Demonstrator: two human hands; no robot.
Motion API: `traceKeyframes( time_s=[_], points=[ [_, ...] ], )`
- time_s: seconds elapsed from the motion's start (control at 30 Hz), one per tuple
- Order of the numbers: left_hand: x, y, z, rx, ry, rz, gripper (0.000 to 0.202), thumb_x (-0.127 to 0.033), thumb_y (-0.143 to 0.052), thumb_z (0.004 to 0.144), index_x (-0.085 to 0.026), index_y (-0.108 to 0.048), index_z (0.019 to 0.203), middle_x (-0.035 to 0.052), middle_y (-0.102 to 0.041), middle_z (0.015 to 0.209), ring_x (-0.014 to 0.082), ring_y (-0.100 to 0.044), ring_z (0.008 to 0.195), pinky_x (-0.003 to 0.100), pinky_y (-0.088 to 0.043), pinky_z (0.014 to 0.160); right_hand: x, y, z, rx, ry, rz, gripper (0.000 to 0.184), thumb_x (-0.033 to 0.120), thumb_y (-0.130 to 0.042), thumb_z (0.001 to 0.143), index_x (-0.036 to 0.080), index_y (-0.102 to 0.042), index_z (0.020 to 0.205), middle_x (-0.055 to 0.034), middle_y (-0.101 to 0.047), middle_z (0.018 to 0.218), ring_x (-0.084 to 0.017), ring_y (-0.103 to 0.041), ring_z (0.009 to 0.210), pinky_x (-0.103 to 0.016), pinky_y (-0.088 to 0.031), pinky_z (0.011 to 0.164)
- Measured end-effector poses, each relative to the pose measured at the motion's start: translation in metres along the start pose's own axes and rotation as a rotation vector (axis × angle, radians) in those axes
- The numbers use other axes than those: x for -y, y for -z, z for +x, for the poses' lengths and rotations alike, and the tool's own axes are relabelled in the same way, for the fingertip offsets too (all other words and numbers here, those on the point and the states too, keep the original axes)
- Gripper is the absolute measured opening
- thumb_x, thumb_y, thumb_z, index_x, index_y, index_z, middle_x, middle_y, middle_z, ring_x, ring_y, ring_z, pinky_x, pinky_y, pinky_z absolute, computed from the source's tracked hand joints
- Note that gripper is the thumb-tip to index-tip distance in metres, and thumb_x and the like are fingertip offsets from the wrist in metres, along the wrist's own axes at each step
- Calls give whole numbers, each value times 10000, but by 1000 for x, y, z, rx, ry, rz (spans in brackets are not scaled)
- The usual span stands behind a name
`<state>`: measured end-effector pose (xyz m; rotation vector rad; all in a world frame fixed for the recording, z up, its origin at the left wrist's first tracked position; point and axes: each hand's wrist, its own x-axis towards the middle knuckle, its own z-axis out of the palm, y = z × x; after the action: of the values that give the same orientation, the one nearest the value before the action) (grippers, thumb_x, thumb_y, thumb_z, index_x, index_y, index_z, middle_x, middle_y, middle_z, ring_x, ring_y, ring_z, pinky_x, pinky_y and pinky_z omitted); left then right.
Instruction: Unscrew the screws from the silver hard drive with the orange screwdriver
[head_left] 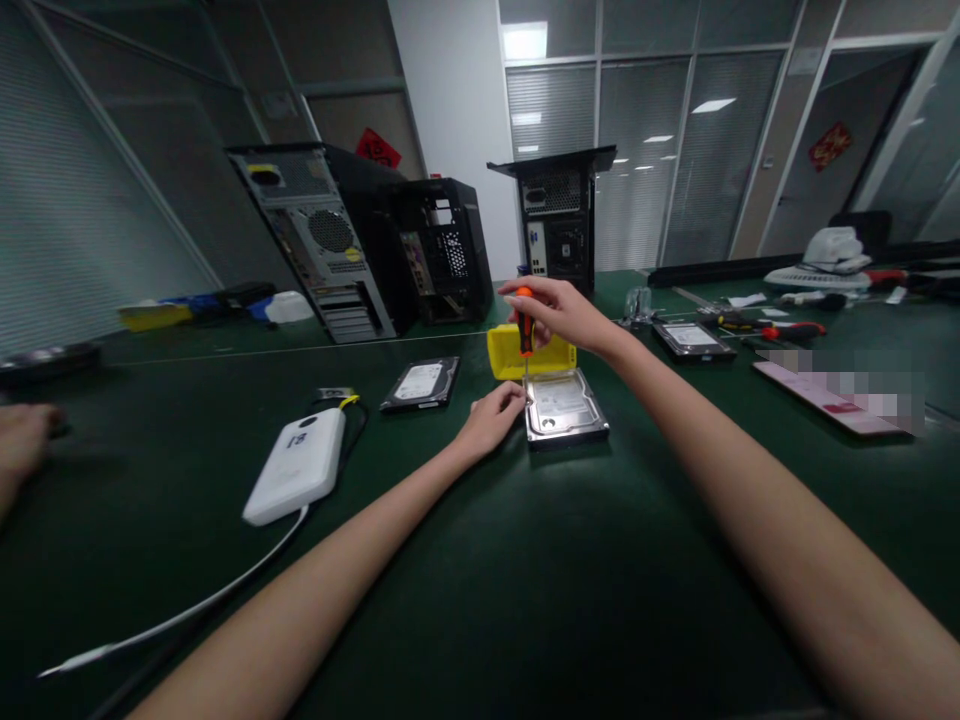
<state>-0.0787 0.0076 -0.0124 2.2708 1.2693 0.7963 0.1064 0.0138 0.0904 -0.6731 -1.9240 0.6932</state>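
A silver hard drive [562, 405] lies flat on the dark green table in front of me. My right hand [551, 308] grips an orange-and-black screwdriver [526, 325] from above. The screwdriver stands nearly upright, its shaft pointing down at the drive's upper left edge. Against that same left edge, my left hand [493, 415] rests on the table with bent fingers holding the drive, close to the screwdriver tip. Exactly where the tip sits is too small to make out. Just behind the drive is an open yellow case [510, 352], partly covered by my right hand.
Another hard drive [421, 384] and a white power bank-like device [296, 465] with a cable lie left. Computer cases [352, 230] stand behind. At right are a third drive [691, 338], tools and a pink slab [829, 398]. Another person's blurred hand [26, 440] is far left.
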Motion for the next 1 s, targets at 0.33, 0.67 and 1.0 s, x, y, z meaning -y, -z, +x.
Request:
traceKeyframes(
  time_s=[0.33, 0.67, 1.0],
  points=[
    [1, 0, 1, 6, 3, -34, 204, -332, -440, 852, -193, -585, 885, 4, -623, 830, 177, -579, 824, 283, -436, 800, 1, 0, -4, -42, 56, -131, 342, 362, -493, 899, 227, -441, 1208, 1, -600, 796, -51, -511, 463, -178, -443, 447],
    [-3, 0, -3, 1, -12, -48, 264, -429, -519, 830, -194, -586, 930, 7, -609, 819, 171, -567, 803, 282, -435, 773, 5, 0, -1, -34, 68, -198, 288, 461, -561, 832, 181, -540, 896, -4, -542, 826, -48, -478, 509, -187, -415, 457],
    [2, -1, -2, 32, -64, -86, 341, -484, -589, 788, -197, -582, 971, -21, -529, 755, 152, -522, 754, 283, -422, 767, -3, -1, 1, -49, 19, -170, 279, 459, -514, 868, 185, -477, 901, -9, -594, 750, -67, -499, 496, -192, -413, 454]
  ],
)
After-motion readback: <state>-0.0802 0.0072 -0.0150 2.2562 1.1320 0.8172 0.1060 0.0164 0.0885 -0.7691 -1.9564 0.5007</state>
